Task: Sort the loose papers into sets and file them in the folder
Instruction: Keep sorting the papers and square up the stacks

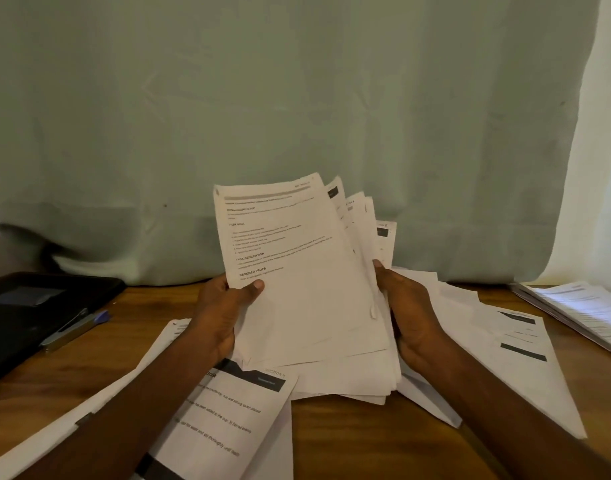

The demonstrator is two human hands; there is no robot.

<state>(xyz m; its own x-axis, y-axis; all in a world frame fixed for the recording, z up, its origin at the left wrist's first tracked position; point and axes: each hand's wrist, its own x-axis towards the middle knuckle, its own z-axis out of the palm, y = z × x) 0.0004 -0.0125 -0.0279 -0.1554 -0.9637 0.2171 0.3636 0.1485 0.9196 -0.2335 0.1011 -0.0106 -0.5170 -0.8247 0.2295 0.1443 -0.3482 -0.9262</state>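
Observation:
A thick stack of white printed papers [307, 289] is held upright above the wooden table [349, 441], fanned at the top so several sheet corners show. My left hand [221, 317] grips its left edge, thumb on the front sheet. My right hand [411, 317] grips the right edge from behind. Loose sheets lie flat on the table: one with a black header [234, 420] under my left forearm, others [512, 358] to the right. A black folder [37, 313] lies at the left edge.
A pen with a purple cap [75, 329] lies on the black folder's near edge. Another stack of printed papers [584, 313] sits at the far right. A pale green curtain [297, 116] hangs right behind the table.

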